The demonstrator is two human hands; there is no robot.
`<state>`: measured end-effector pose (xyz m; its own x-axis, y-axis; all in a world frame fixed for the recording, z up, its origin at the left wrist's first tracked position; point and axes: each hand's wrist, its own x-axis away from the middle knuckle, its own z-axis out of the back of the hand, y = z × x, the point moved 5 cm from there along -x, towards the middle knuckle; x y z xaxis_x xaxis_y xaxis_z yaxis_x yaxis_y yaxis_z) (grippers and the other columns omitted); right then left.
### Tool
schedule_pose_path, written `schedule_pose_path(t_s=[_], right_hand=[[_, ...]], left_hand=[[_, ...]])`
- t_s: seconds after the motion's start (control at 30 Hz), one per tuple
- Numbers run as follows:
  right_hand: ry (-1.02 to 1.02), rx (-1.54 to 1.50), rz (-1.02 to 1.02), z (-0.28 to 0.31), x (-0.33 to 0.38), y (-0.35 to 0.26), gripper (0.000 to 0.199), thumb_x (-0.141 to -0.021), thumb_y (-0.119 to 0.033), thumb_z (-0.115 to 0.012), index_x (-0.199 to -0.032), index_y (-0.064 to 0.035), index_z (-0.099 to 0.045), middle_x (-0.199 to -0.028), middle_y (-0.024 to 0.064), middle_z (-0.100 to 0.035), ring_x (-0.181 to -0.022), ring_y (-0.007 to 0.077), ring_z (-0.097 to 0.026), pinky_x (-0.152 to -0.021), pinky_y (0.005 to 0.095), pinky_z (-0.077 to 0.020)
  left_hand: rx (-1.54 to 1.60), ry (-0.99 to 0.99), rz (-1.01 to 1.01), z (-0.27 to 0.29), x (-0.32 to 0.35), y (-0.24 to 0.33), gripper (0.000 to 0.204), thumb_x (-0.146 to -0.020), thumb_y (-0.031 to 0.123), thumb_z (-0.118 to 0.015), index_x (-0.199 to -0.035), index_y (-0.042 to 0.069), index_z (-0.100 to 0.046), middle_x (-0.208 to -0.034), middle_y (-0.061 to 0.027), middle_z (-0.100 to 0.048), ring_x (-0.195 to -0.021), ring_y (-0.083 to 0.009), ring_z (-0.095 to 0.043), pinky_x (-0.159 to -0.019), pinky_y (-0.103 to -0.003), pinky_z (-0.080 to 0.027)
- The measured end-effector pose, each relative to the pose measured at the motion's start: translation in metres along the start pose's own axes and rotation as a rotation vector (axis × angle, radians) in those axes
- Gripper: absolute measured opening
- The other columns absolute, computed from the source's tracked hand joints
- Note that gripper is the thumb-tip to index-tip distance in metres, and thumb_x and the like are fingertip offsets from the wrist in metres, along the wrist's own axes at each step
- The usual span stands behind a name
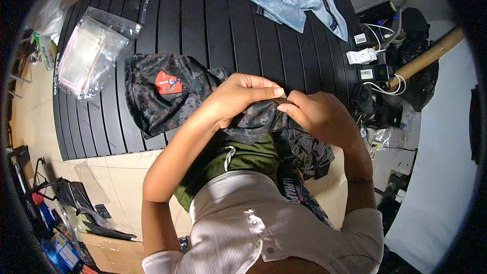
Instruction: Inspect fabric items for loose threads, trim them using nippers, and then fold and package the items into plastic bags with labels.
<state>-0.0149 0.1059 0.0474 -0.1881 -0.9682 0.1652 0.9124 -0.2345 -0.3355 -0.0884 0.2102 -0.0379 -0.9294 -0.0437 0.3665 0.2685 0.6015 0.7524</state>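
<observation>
A dark camouflage fabric piece with a red emblem lies over the near edge of the black slatted table, its wide part to the left. Its narrower right end is gathered up between my two hands, which meet just above the table edge. My left hand pinches the fabric between thumb and forefinger. Close against it, my right hand grips the end of the same piece, thumb and forefinger pressed together. The fingers hide exactly how the edge is folded there.
Clear plastic bags lie at the table's left. A light blue cloth piece rests at the far right. White chargers and cables sit along the right edge, beside a cardboard tube. A black plastic bag hangs by my lap.
</observation>
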Motion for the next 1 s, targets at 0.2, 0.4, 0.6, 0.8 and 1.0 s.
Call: schedule_pose_path(t_s=[0.2,0.4,0.6,0.8,1.0], right_hand=[[-0.026,-0.062,-0.035,-0.004,0.003,0.004,0.019,-0.085,-0.022,-0.056,-0.079,-0.0036,-0.052,-0.057,0.0163,-0.052,-0.053,0.0333,-0.055,-0.048,0.0401,-0.039],[0.001,-0.129,-0.012,-0.002,0.001,0.001,0.021,-0.086,-0.021,-0.055,-0.075,-0.0028,-0.053,-0.054,0.0165,-0.05,-0.05,0.0333,-0.053,-0.046,0.0396,-0.0376],[-0.004,-0.098,-0.078,-0.003,0.005,0.008,0.026,-0.085,-0.022,-0.056,-0.068,-0.002,-0.053,-0.053,0.0168,-0.049,-0.046,0.0321,-0.05,-0.044,0.038,-0.0359],[-0.055,-0.181,-0.183,-0.003,0.009,0.008,0.027,-0.084,-0.023,-0.057,-0.067,-0.0028,-0.053,-0.05,0.0157,-0.047,-0.044,0.0309,-0.049,-0.043,0.0373,-0.0347],[0.047,-0.145,-0.09,-0.001,0.01,0.005,0.024,-0.084,-0.022,-0.057,-0.069,-0.0031,-0.053,-0.05,0.0142,-0.046,-0.044,0.0289,-0.049,-0.043,0.0366,-0.0354]], left_hand=[[0.023,-0.026,0.036,-0.005,0.0,-0.001,0.022,-0.079,0.019,-0.067,-0.091,0.0,-0.066,-0.082,-0.0045,-0.065,-0.071,-0.0083,-0.058,-0.066,-0.02,-0.046],[-0.039,-0.055,-0.028,-0.005,-0.005,-0.002,0.023,-0.078,0.019,-0.069,-0.088,-0.001,-0.066,-0.081,-0.005,-0.065,-0.072,-0.0092,-0.058,-0.068,-0.02,-0.046],[-0.003,-0.028,0.037,-0.001,-0.009,-0.005,0.021,-0.076,0.021,-0.071,-0.086,0.002,-0.067,-0.067,0.0007,-0.061,-0.05,-0.0024,-0.046,-0.044,-0.016,-0.033],[-0.041,0.002,0.051,0.001,-0.01,-0.006,0.021,-0.076,0.021,-0.071,-0.085,0.003,-0.067,-0.066,0.0006,-0.061,-0.049,-0.002,-0.046,-0.043,-0.016,-0.032],[0.106,-0.071,0.038,-0.012,-0.005,0.001,0.021,-0.077,0.017,-0.07,-0.087,0.0,-0.065,-0.078,-0.0053,-0.065,-0.065,-0.0099,-0.059,-0.06,-0.02,-0.048]])
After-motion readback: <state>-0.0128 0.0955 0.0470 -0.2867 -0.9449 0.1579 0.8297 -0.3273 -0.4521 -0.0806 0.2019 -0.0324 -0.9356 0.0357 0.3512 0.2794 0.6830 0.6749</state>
